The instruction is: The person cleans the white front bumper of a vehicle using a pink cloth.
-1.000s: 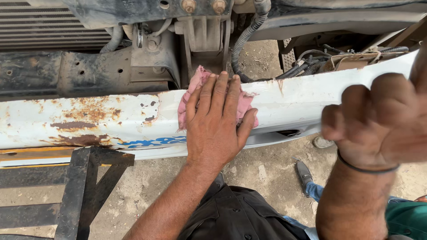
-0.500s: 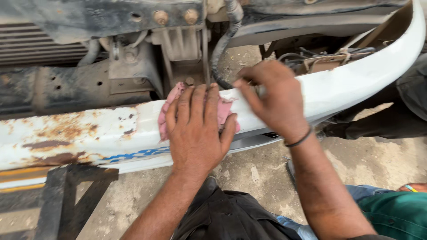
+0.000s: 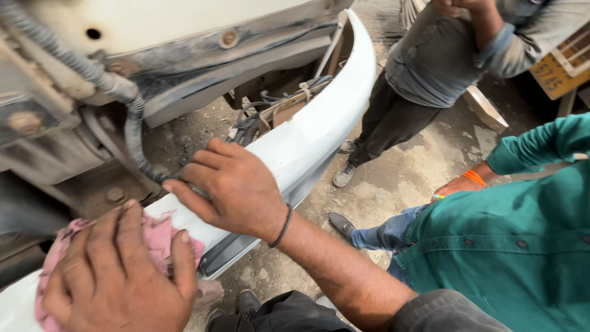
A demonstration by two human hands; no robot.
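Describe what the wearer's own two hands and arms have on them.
Both forearms are bare, with no sleeves reaching them and no gloves. The right hand has a thin dark band around its wrist. The left hand shows no ring, band or watch, though its wrist is cut off by the picture's edge. Both look dusty from work.

Supporting surface: a white vehicle bumper (image 3: 319,132), long and curved, mounted at the vehicle front. A pink cloth (image 3: 163,237) lies flat on its upper face. Below is a stained concrete floor (image 3: 399,178) bearing shoes.
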